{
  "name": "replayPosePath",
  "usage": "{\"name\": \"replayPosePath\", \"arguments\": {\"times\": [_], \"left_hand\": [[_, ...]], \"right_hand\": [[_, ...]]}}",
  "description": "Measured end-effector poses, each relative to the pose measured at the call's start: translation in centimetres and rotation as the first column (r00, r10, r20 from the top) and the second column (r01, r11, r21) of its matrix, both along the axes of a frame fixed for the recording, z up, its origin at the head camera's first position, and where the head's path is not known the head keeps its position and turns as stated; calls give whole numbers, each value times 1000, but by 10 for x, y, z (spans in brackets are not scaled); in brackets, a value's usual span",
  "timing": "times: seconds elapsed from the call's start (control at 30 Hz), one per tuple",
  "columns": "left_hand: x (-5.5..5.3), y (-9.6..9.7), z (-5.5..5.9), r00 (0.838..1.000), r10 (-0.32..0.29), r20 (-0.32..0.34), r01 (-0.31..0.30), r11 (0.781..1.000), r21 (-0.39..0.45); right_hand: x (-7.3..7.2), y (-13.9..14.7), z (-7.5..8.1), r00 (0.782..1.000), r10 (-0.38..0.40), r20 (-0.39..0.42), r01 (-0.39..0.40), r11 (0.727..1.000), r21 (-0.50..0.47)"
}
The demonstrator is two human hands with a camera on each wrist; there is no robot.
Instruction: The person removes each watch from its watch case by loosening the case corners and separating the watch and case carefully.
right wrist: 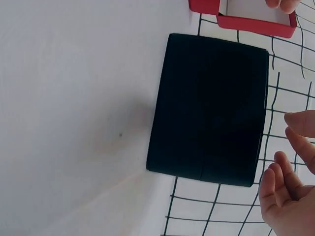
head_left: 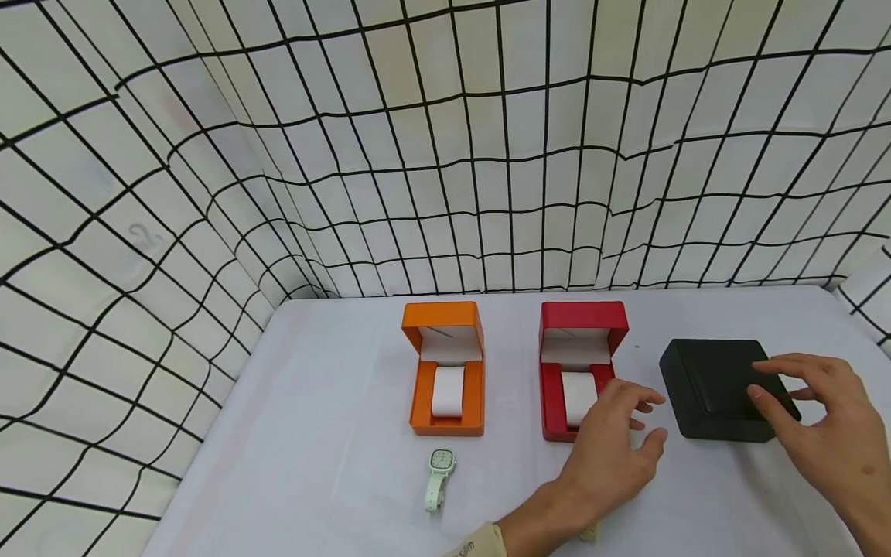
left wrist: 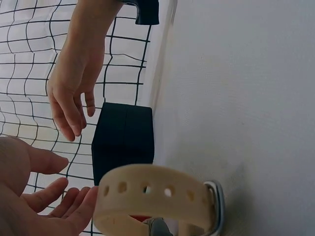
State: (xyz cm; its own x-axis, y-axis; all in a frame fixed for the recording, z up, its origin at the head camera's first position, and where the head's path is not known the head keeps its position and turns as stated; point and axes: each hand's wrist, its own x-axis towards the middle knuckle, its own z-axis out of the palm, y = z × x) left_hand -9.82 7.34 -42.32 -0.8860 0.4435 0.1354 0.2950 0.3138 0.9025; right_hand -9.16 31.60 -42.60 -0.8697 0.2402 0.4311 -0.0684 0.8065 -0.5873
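Note:
A closed black box sits on the right of the table. My right hand is over its right edge, fingers loosely bent and holding nothing; contact cannot be told. Between that box and the open red watch box is my left hand, empty, with fingers spread toward the black box. It partly covers the red box, whose white cushion still shows. Beneath the left forearm, a yellowish watch is mostly hidden; its cream strap with a metal buckle looms large in the left wrist view.
An open orange watch box with a white cushion stands left of the red one. A mint-green watch lies in front of it. White cloth covers the table, and a black-gridded white curtain encloses the back and sides.

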Motion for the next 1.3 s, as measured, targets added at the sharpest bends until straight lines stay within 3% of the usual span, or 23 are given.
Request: {"name": "replayPosePath", "arguments": {"times": [0.63, 0.77, 0.93, 1.13, 1.3], "left_hand": [[6, 14, -5, 999, -31, 41, 37, 990, -136], [6, 15, -4, 995, -50, 90, 62, 989, -135], [4, 18, -3, 988, -70, 135, 91, 983, -157], [4, 23, -4, 981, -71, 180, 108, 972, -207], [5, 28, -6, 981, -60, 183, 101, 969, -225]], "right_hand": [[-2, 13, -14, 992, -6, 130, 3, 1000, 26], [-2, 16, -18, 988, 7, 157, -11, 1000, 25], [-4, 20, -20, 975, 68, 211, -67, 998, -9], [-4, 28, -21, 938, 196, 284, -176, 980, -97], [-5, 33, -23, 922, 224, 315, -200, 974, -107]]}}
